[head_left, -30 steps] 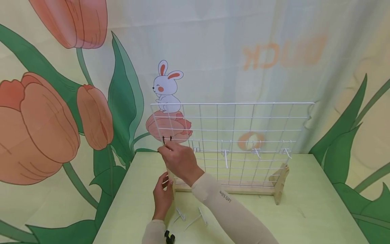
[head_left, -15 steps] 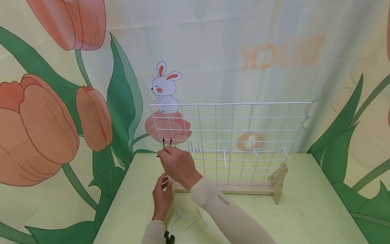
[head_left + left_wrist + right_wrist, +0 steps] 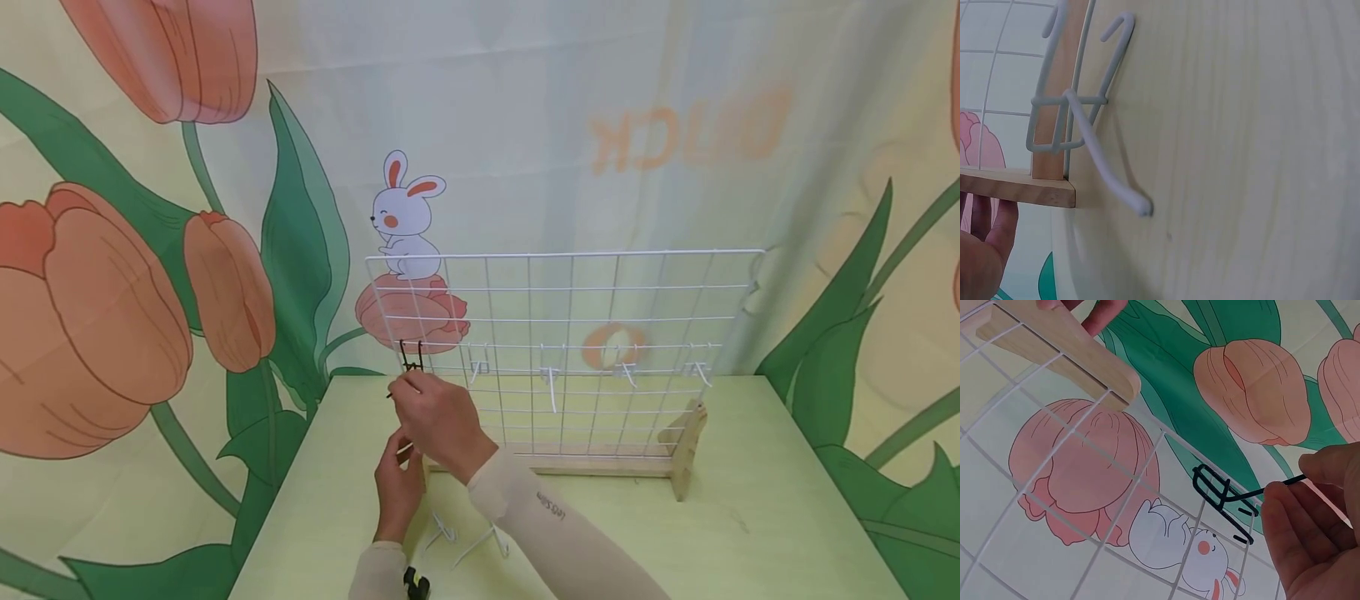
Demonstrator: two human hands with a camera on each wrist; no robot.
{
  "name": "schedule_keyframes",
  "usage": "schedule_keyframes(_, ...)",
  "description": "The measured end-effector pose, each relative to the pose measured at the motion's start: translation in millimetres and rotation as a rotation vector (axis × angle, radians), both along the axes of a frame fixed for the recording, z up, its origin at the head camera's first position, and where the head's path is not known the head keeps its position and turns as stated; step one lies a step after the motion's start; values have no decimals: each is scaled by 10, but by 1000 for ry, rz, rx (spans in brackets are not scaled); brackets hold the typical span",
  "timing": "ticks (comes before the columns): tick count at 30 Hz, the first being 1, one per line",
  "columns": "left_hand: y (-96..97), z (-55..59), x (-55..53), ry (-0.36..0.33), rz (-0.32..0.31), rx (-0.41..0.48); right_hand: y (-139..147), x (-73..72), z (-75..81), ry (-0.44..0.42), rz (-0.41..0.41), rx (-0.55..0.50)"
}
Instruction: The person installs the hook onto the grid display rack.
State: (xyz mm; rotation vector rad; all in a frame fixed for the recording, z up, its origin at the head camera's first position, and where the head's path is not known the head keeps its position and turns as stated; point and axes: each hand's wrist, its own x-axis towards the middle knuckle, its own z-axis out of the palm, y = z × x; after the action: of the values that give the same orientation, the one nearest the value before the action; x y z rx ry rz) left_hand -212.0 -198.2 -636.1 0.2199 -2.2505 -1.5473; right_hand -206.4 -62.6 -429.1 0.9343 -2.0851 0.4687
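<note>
A white wire grid panel [image 3: 570, 254] stands upright in a wooden stand [image 3: 684, 454]. At its left edge a black wire display hook [image 3: 1222, 495] hangs by two bent ends near a crossbar. My right hand [image 3: 442, 417] pinches the hook's prong between thumb and fingertips; in the right wrist view the hand [image 3: 1322, 531] has the prong running out from the hook's frame. Lower down, my left hand [image 3: 397, 492] grips the stand's left foot, its fingers [image 3: 1002, 225] against the wood [image 3: 1022, 189] in the left wrist view.
Several white hooks [image 3: 551, 375] hang along the middle of the grid. Two loose white hooks, one nearer my left hand [image 3: 442, 529] and one beside it [image 3: 501, 543], lie on the pale table [image 3: 780, 517]. A small black and yellow item [image 3: 416, 583] is by my left sleeve.
My right hand has moved slightly down along the grid's left edge, still pinching the black hook, so more of its frame shows. The left hand has stayed at the stand.
</note>
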Motion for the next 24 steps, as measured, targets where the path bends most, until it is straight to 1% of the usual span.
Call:
schedule_keyframes(10,1,-1,-3,-11,9,18,24,49,-77,-31,12,-12)
schedule_keyframes(16,6,-6,-9,-26,11,9,80,132,-120,-21,23,-71)
schedule_keyframes(20,0,-7,-16,-2,14,-5,122,183,-146,-19,42,-122)
schedule_keyframes(24,-2,-11,-22,26,17,-6,177,203,-168,-14,62,-165)
